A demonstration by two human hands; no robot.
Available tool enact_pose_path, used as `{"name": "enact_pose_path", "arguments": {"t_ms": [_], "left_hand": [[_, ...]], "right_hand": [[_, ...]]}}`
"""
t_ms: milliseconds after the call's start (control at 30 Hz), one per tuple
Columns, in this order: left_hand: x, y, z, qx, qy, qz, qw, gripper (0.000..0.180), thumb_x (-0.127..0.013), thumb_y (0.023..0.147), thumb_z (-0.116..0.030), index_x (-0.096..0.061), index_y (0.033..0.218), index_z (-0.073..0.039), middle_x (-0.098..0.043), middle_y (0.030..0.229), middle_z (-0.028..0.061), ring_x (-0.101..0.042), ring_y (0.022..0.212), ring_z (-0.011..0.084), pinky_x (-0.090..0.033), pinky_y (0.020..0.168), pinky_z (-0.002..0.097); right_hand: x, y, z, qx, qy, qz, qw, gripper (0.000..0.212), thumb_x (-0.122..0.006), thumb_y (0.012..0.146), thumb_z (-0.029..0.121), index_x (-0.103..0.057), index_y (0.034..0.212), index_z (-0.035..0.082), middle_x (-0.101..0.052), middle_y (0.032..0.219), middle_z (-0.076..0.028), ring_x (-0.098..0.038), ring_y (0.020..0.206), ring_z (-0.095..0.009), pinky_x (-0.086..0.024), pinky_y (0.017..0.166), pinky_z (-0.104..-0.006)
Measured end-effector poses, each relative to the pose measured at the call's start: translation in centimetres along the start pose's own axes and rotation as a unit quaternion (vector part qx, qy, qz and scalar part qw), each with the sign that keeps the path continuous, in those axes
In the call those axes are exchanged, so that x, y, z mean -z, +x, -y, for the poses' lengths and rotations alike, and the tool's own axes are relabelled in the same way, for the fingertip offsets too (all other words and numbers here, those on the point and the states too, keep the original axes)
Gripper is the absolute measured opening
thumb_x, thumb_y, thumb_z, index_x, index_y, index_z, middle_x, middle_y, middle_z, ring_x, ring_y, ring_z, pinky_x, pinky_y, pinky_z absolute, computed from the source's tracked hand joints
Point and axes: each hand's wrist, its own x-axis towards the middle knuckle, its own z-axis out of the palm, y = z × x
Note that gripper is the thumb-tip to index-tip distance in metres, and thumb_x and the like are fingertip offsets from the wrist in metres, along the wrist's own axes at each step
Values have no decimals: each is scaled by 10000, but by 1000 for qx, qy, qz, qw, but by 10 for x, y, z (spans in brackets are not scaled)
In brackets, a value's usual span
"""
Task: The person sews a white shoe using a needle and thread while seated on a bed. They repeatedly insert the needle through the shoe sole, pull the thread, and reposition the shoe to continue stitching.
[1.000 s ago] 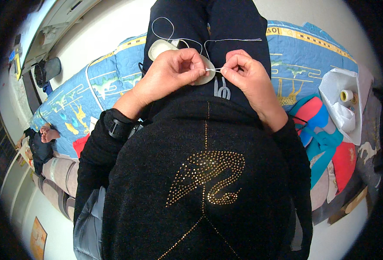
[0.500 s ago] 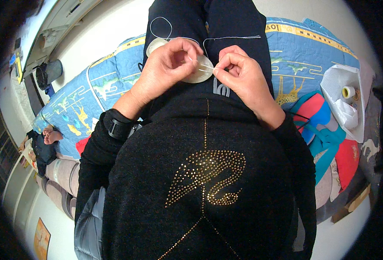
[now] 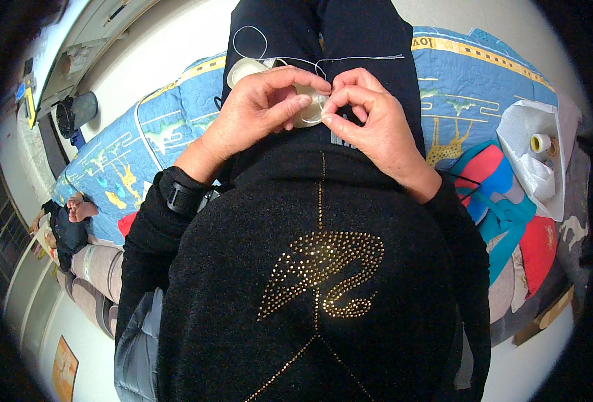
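Thread (image 3: 360, 59) across lap (image 3: 370, 33), roll (image 3: 543, 141) in box (image 3: 519, 127) right, bin (image 3: 84, 109) left

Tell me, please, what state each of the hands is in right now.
Left hand: open, thumb and forefinger apart; anything behind its curled fingers cannot be told.
Right hand: closed, pinching white thread.

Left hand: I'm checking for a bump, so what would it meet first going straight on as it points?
Likely the right hand, just ahead of the left hand; depth between them is unclear.

Home rm, w/ giraffe-print quilt (image 3: 189, 100) & sofa cushions (image 3: 95, 268).
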Motion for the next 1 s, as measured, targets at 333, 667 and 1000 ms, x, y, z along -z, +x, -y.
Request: {"name": "enact_pose_path", "arguments": {"t_ms": [333,667,1000], "left_hand": [[1,2,11,-50,-41,5,998,110,-618,926,-126,-616,990,-37,-593,886,-39,-532,821,35,-440,714,198],[1,-2,1,5,-13,13,1000,217,-583,952,-174,-655,1063,-3,-661,978,25,-578,889,61,-466,791,218],[-5,-4,-11,72,-26,50,996,139,-711,859,-112,-677,941,-5,-633,858,-45,-538,750,-6,-439,646,152]], "right_hand": [[2,1,-2,-46,23,42,998,71,-691,759,62,-634,798,49,-527,1029,-15,-465,756,-66,-390,632,-212],[4,0,-5,-99,137,24,985,80,-692,820,101,-665,830,26,-509,1070,-21,-479,751,-24,-403,636,-164],[1,-1,-9,-104,122,28,987,106,-694,831,125,-670,847,23,-519,1081,-37,-499,762,-34,-423,655,-173]]}}
